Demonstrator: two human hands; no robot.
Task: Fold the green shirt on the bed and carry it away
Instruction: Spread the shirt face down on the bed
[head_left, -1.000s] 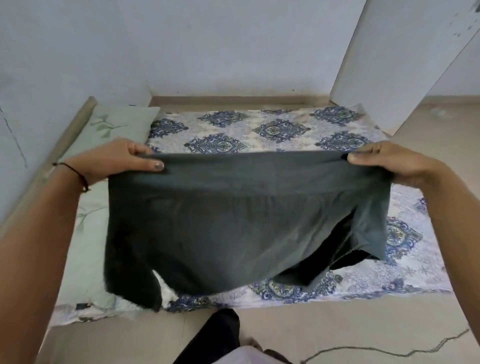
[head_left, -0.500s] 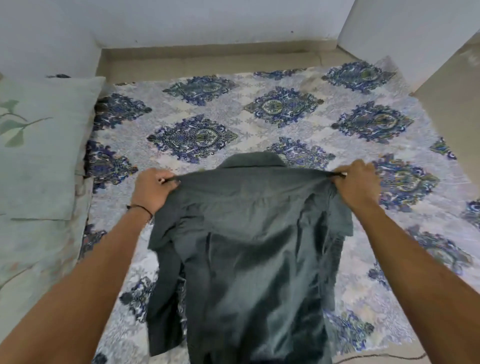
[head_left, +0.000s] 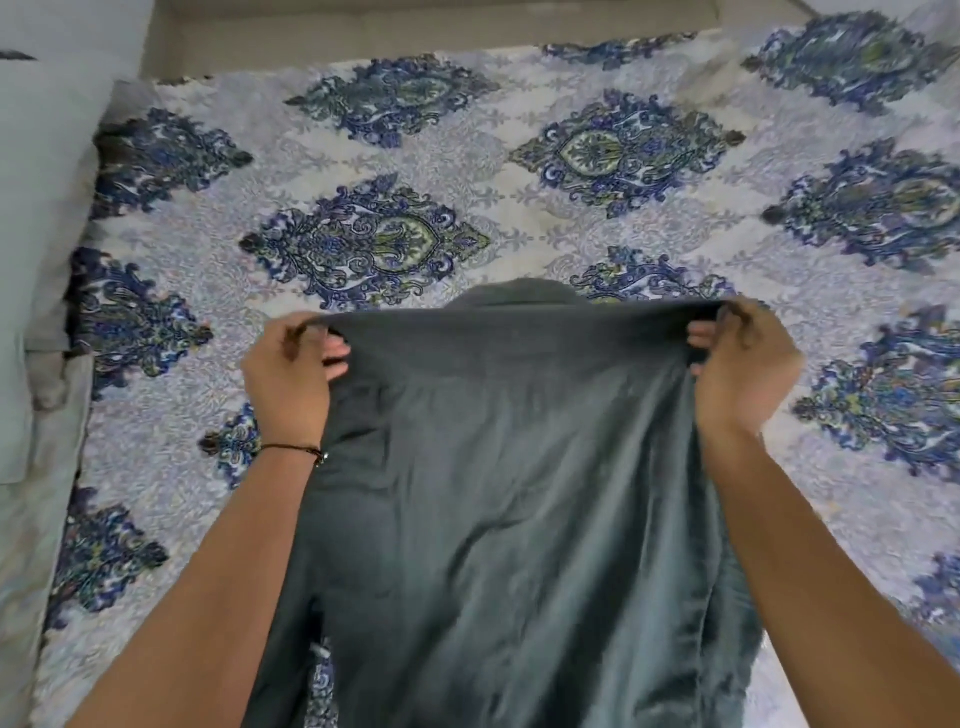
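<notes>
Both hands, left hand (head_left: 288, 376) and right hand (head_left: 743, 371), pinch the green shirt (head_left: 509, 493).

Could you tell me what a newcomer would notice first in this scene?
The dark green shirt fills the centre, stretched by its shoulders between the left hand and the right hand. Beneath it spreads the bedsheet with bold blue medallions, and a pale pillow lies at the left edge.

a bedspread (head_left: 519, 208) patterned with blue medallions covers the bed, a pale pillow (head_left: 36, 208) at its left edge.
</notes>
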